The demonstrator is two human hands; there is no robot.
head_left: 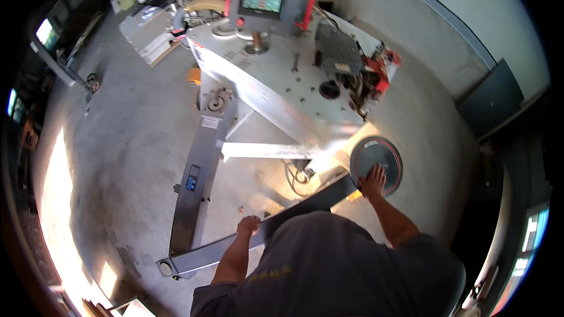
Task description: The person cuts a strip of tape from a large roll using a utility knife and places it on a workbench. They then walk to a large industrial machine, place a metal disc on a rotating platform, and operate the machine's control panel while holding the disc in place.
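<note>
My right hand (374,182) lies with its fingers stretched out on a round dark disc-shaped head (376,158) with a thin red ring. This head sits at the end of a long grey jointed arm (317,201) that passes close in front of my body. My left hand (248,225) is closed beside the far edge of the same arm, near a small dark knob. What its fingers hold, if anything, is hidden. A second grey arm section (194,191) with a blue label runs from the joint at lower left toward the table.
A metal table (273,73) with holes stands ahead, carrying a control panel with a lit screen (262,0), a perforated metal box (339,50) and red-and-dark machine parts (376,76). White angled beams (267,151) lie below its edge. A dark board (492,100) leans at the right wall.
</note>
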